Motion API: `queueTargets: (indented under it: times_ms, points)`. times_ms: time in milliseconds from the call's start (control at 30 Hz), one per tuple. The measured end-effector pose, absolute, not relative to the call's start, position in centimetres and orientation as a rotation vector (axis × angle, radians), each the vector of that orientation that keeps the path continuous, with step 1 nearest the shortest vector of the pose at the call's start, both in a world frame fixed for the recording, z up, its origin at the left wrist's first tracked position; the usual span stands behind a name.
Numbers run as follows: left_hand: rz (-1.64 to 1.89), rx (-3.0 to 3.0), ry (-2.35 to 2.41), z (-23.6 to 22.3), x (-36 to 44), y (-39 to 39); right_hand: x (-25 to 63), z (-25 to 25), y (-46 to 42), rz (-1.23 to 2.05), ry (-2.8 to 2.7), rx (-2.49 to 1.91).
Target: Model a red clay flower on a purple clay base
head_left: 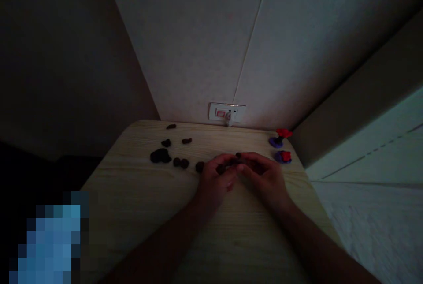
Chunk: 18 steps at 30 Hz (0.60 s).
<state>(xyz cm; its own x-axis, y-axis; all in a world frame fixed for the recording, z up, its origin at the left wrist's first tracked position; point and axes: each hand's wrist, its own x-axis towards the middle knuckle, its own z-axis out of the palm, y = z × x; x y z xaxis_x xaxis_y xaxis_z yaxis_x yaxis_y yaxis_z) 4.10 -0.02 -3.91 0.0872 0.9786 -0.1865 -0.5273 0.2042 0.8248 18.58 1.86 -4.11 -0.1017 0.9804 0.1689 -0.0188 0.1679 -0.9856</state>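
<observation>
My left hand (218,177) and my right hand (265,176) meet over the wooden table, fingers curled in and closed on a small dark clay-like piece (238,155). Most of that piece is hidden by the fingers and the dim light. Beside my left hand lies a dark brown lump (199,167). Farther left are two joined round lumps (181,162) and a larger flat black piece (161,156). To the right of my right hand stands a red flower-like shape (284,132) on a purple base, with a red and purple piece (283,156) in front of it.
Small dark bits (187,141) lie near the back left of the pale wooden table (148,200). A wall socket (227,112) with a plug sits just above the table's back edge. A pale panel (370,143) stands to the right. A pixelated blue patch covers the lower left.
</observation>
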Motion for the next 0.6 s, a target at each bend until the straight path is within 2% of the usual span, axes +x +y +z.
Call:
queueTargets:
  times_ms: [167, 600]
  points:
    - [1.226, 0.634, 0.847, -3.4, 3.8, -0.2, 19.2, -4.2, 2.2, 1.056, -1.438, -1.041]
    - [1.251, 0.886, 0.936, -3.3, 4.2, -0.9, 19.5, -3.0, 1.4, 0.353, -1.869, -1.066]
